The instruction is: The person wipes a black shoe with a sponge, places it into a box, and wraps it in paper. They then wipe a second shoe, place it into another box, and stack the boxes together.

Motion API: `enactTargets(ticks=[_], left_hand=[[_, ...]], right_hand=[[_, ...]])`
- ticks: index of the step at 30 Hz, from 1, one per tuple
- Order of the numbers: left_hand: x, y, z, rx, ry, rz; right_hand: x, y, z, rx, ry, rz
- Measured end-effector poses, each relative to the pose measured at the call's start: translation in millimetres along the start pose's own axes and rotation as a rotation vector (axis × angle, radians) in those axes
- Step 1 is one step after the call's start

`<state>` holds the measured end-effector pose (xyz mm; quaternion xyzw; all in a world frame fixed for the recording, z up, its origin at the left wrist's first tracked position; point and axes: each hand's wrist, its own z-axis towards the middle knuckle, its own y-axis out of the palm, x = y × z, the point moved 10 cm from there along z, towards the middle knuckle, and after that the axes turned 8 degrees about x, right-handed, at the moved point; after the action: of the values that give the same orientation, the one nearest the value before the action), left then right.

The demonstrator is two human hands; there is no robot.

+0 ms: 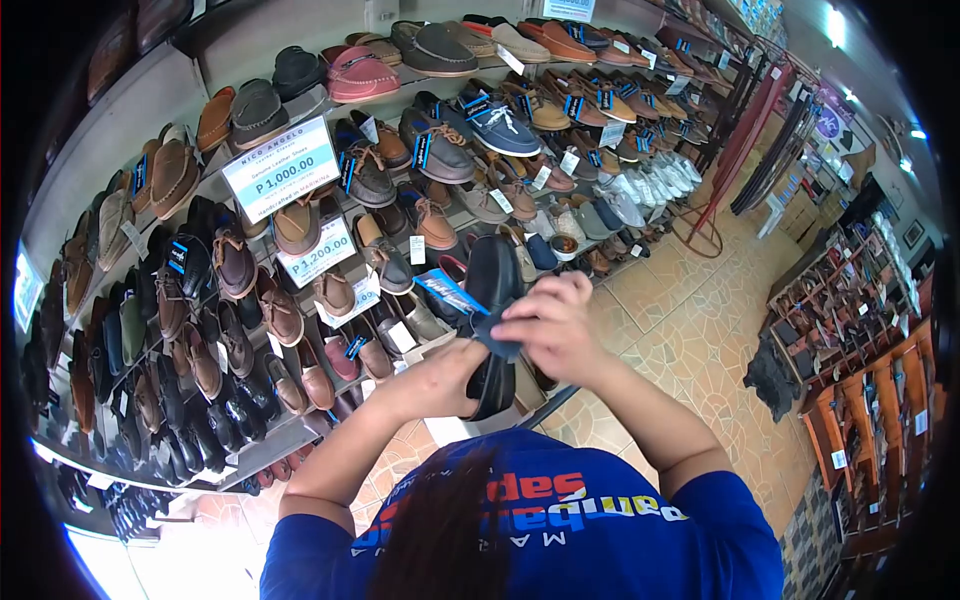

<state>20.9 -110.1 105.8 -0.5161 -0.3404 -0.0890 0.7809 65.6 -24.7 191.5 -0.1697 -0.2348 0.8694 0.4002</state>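
A black leather shoe (497,268) is held up in front of my chest, its toe pointing away from me. My left hand (440,382) is closed around its heel end from the left. Against the shoe's opening, my right hand (552,325) is closed on a small dark blue-grey cloth (497,337), its fingers bent over the shoe. A blue printed tag (452,291) sticks out on the shoe's left side. The heel's lower part shows beneath my left hand; the shoe's inside is mostly covered by the cloth and fingers.
Tiered shelves (445,72) packed with shoes curve around the front and left. Price signs (283,172) stand among them. Belts (775,135) hang at the far right, and a wooden rack (880,410) with sandals stands at the right. Tiled floor (655,290) runs between.
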Motion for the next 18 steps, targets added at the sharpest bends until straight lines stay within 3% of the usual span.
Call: enactTargets(ticks=[3,6,10,11,12,15,18], left_hand=[[15.9,-9.4,-3.5,0.064,0.005,0.014],[30.5,-10.4,-17.6,0.312,0.447,0.291],[12.7,-10.5,-11.7,0.272,0.3,0.294],[4.8,-4.8,-6.6,0.149,0.205,0.293],[9.8,-6.6,-6.1,0.165,0.217,0.334],[20.1,-5.6,-5.4,0.189,0.275,0.45],[22.1,-1.6,-2.4,0.133,0.24,0.421]], right_hand=[[50.2,-21.2,6.9,0.157,0.186,-0.14],[60.5,-45.2,15.8,0.305,0.27,-0.193],[-9.3,-2.5,4.3,0.052,-0.056,-0.167],[-11.7,-1.1,0.0,0.081,-0.077,-0.186],[-15.1,-2.9,1.0,0.111,-0.101,-0.206],[29.1,-38.4,22.3,0.279,0.134,-0.355],[-1.3,-16.1,17.0,0.142,0.019,-0.326]])
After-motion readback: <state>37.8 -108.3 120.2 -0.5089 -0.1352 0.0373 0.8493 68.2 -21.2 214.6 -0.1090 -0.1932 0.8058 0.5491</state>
